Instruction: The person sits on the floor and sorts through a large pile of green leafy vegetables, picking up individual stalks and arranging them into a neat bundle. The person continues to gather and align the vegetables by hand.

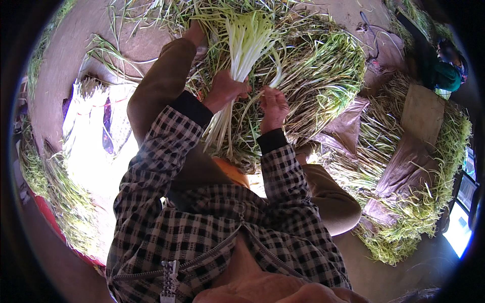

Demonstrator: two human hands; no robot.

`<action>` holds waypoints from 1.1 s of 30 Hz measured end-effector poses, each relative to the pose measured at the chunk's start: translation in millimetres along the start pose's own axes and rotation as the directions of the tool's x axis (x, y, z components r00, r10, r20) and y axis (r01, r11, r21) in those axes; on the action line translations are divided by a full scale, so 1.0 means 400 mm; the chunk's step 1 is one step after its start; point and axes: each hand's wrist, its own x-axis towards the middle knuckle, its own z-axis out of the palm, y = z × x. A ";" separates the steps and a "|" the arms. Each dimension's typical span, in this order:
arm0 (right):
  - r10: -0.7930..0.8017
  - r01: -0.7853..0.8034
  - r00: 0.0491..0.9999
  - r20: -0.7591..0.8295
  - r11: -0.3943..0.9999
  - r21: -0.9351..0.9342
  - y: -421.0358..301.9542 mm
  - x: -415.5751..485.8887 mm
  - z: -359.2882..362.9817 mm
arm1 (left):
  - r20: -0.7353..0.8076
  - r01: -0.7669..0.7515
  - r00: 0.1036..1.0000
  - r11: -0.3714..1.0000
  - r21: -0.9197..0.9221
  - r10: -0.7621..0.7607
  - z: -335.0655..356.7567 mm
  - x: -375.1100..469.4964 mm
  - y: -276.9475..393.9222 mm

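My left hand (226,90) is closed around a bunch of pale, white-stemmed leafy stalks (246,49), which look like blanched garlic chives. Yellow-green leaves fan out above the fist, and the white stem ends hang below it. To the right, the fingers of my right hand (274,108) pinch a thin pale stalk (278,74) with a curled leaf. Under and beyond both hands spreads a large heap of green leaves and dry brownish stalks (318,79).
Tied white-stemmed bundles (91,100) stand at the left, partly washed out by glare. Another stalk heap (379,147) lies right, with brown cloth (407,166) and a board (422,111) on it. A person (447,74) is at the upper right. An orange object (231,172) shows between my legs.
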 end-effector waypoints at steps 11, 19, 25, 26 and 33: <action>-0.024 0.054 0.980 -0.199 0.988 0.145 -0.101 0.044 -0.148 | -0.114 -0.013 0.993 0.993 0.117 0.027 -0.007 0.000 0.011; -0.054 0.054 0.999 0.001 0.999 -0.002 -0.116 0.013 0.020 | 0.236 -0.059 0.969 0.995 -0.080 0.076 0.036 -0.030 0.020; -0.009 0.007 0.997 0.071 1.000 0.023 -0.107 0.022 0.057 | 0.225 -0.059 0.971 0.993 -0.103 0.081 0.038 -0.034 0.037; 0.014 -0.016 0.997 0.074 0.999 0.036 -0.107 0.028 0.056 | 0.214 -0.076 0.972 0.994 -0.084 0.092 0.038 -0.030 0.028; 0.029 -0.028 0.993 0.110 1.000 -0.014 -0.111 0.043 0.061 | 0.129 -0.066 0.989 0.998 -0.009 0.066 0.034 -0.010 0.014</action>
